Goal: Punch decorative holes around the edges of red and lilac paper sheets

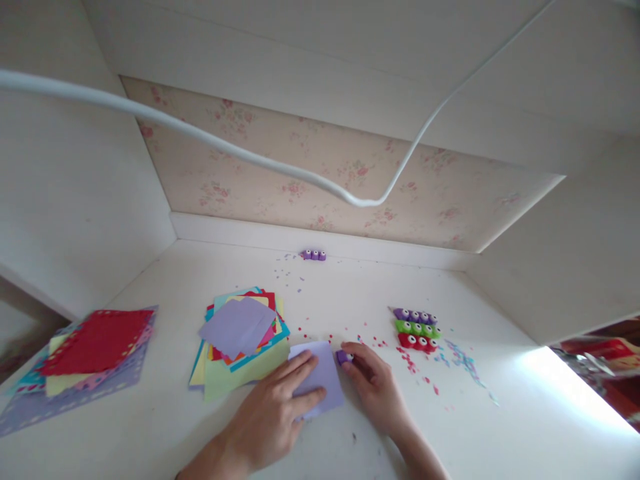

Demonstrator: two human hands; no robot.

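A lilac sheet of paper lies on the white table in front of me. My left hand rests flat on its left part, fingers spread. At the sheet's right edge, my right hand grips a small purple punch with a white round top between thumb and fingers. Left of the sheet is a pile of coloured papers, lilac on top, with a pale green sheet reaching under my left hand. The underside of the punch is hidden.
Purple, green and red punches stand in rows at the right, near scattered confetti. Another purple row sits by the back wall. Red and lilac punched sheets lie far left. A white cable hangs across the view.
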